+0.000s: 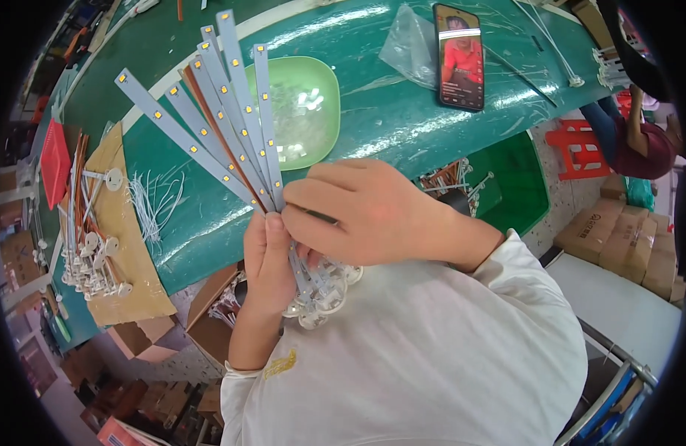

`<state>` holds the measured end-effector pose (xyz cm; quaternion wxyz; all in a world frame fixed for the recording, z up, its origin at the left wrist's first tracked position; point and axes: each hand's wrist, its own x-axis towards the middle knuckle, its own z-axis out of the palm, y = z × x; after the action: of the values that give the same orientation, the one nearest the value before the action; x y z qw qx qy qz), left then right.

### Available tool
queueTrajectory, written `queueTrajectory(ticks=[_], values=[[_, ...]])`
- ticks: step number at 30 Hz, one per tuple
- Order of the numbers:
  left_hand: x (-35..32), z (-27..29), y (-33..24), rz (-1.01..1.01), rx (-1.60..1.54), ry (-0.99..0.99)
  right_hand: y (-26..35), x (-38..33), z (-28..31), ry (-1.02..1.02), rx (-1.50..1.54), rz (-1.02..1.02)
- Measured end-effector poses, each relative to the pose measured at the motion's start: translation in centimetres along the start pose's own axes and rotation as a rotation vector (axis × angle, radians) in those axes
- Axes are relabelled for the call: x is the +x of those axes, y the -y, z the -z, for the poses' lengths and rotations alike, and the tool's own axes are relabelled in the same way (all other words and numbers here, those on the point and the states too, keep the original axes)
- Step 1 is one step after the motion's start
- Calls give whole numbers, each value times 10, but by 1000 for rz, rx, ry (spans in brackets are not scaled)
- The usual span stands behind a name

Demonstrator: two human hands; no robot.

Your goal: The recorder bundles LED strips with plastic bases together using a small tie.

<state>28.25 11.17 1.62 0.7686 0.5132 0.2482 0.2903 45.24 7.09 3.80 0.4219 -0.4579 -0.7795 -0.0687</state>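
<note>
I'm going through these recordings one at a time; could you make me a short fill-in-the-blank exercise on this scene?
1. The left grip is closed around a bundle of LED strips, which fans out toward the picture's ____ edge.
2. The shallow bowl beyond the strips is coloured ____.
3. In the picture, the phone is to the ____ of the bowl.
4. The plastic stool at the right is coloured ____.

Missing words: top; green; right; red.

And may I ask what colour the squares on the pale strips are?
The squares are yellow-orange, best seen in the head view.
</note>
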Motion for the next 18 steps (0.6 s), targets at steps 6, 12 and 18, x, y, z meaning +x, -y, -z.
queueTrajectory(ticks=[6,12,18], values=[[-3,-9,-12,-26,71,-50,10,-2,7,117,-108,26],[-10,-10,-2,-82,113,-104,19,-9,-5,70,94,-180],[-18,-8,-4,-318,687,-172,26,-13,-7,143,1635,-1301]])
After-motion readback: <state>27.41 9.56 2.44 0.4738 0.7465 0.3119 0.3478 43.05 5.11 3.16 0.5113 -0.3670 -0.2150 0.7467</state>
